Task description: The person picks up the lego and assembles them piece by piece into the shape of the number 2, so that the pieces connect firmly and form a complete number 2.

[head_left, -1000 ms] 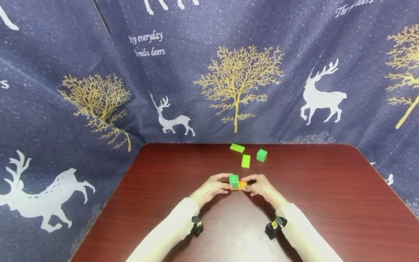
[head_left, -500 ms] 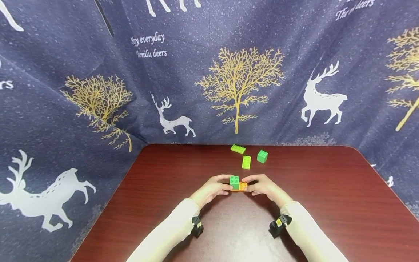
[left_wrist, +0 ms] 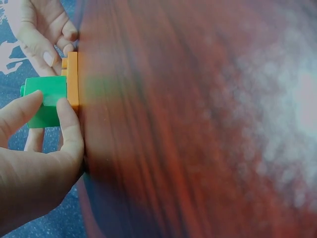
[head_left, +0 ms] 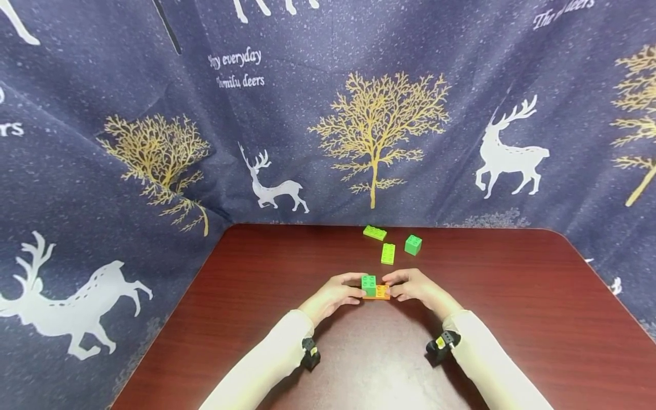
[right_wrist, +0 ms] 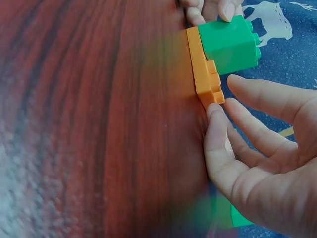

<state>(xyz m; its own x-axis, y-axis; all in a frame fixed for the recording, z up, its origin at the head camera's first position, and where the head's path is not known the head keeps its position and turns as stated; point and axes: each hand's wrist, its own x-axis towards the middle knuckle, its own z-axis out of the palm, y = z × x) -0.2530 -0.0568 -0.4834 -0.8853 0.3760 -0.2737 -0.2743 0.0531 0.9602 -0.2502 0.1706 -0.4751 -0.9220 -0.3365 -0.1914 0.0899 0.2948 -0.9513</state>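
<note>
A green square toy building brick stands on one end of a thin orange building brick, whose other studs are bare. My left hand grips the green brick from the left, its thumb low by the joint in the left wrist view. At the orange brick's free end is my right hand. In the right wrist view its thumb touches that end, with another fingertip close beside the studs. The index finger is apart from the green brick.
On the reddish-brown table, a lime flat brick, a second lime flat brick and a loose green brick lie beyond the hands. A dark blue cloth with deer and trees hangs behind the table.
My right hand has shifted slightly right along the orange brick, so more of its studs show. The left hand keeps its grip. The whole head view has drifted a little.
</note>
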